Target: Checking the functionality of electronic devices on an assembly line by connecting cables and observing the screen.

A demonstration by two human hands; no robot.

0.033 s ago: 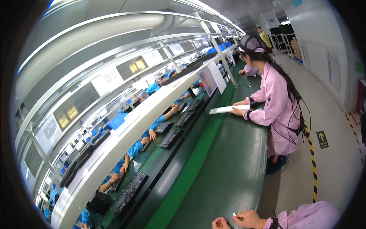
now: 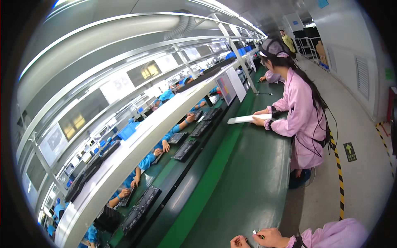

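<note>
At the bottom edge of the head view, my right hand (image 2: 271, 237) comes out of a pink sleeve and pinches a small thin stick-like item (image 2: 256, 234) with a white tip. Just to its left, my left hand (image 2: 239, 241) rests curled on the dark green conveyor belt (image 2: 252, 182). The picture's rim cuts it off, so what it holds is hidden. Both hands sit at the belt's near end.
A person in a pink coat (image 2: 300, 115) stands further along the belt holding a flat white panel (image 2: 248, 119). Black keyboards (image 2: 184, 149) lie on the parallel lane, where workers in blue sleeves (image 2: 144, 162) reach under a long white shelf (image 2: 136, 149). A yellow-black striped floor line (image 2: 340, 182) borders the aisle at right.
</note>
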